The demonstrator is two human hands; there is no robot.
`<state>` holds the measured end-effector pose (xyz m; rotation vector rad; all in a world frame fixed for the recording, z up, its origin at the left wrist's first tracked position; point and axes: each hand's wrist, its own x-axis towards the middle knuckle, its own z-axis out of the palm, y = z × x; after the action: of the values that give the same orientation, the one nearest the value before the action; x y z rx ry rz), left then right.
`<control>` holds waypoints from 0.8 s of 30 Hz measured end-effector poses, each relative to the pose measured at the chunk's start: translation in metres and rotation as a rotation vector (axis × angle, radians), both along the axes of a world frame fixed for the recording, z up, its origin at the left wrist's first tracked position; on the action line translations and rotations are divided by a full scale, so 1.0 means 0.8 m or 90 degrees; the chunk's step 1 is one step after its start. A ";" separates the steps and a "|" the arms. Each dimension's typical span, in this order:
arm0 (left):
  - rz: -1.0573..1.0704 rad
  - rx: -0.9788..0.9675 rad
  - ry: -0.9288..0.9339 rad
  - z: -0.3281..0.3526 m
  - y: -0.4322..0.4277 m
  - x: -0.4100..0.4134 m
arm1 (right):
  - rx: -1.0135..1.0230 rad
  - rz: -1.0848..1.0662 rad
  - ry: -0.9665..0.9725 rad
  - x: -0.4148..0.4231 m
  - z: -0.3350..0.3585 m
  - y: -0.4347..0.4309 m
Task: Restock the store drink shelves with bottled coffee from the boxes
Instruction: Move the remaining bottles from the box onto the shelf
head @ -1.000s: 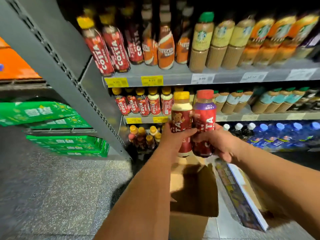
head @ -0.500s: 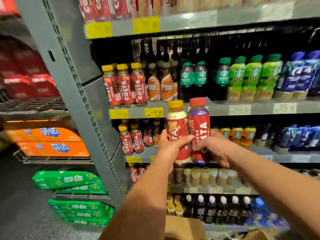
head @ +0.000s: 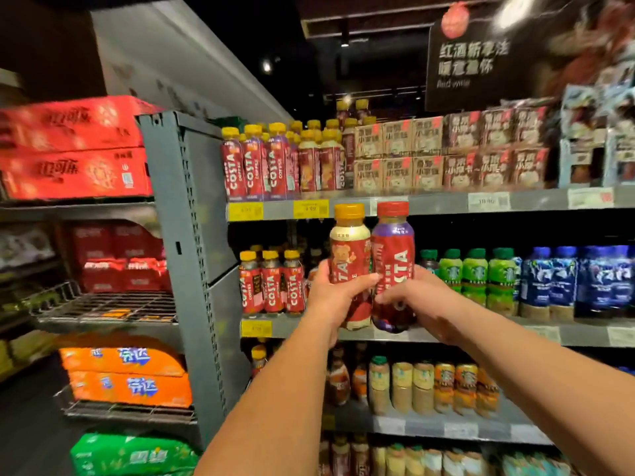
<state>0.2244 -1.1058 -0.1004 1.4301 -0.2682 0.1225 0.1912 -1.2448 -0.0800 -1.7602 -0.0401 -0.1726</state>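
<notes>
The left hand [head: 331, 297] is seen below the front edge of the top shelf [head: 429, 202], its fingers curled round the lower half of a yellow-capped bottle [head: 348, 249]. A red-capped bottle [head: 393, 255] is held upright against it, clamped low by the right hand [head: 422, 300]; both caps are raised level with that shelf edge

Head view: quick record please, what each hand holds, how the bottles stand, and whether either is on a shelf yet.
left hand: grips yellow-capped bottle
right hand: grips red-capped bottle
bottle pose: upright, side by side
placement: neither shelved; both held in front of the middle shelf
matching stock: top-shelf Costa row; middle-shelf Costa row
</notes>
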 end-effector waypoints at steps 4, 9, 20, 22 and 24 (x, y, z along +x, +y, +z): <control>0.019 0.005 -0.035 0.046 0.010 0.003 | -0.009 0.029 -0.036 -0.002 0.047 0.008; 0.044 0.009 -0.062 0.098 0.029 0.011 | -0.013 0.039 -0.062 0.008 0.095 0.026; 0.072 0.031 -0.120 0.182 0.073 0.069 | -0.024 0.055 -0.148 0.070 0.172 0.065; 0.074 0.025 -0.133 0.191 0.081 0.086 | -0.033 0.061 -0.160 0.089 0.182 0.074; 0.076 0.019 -0.138 0.197 0.089 0.102 | -0.028 0.061 -0.169 0.109 0.188 0.080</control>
<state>0.3059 -1.0349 0.0575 1.4635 -0.3638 0.3731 0.2783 -1.1805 0.0704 -1.7650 -0.3215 -0.3367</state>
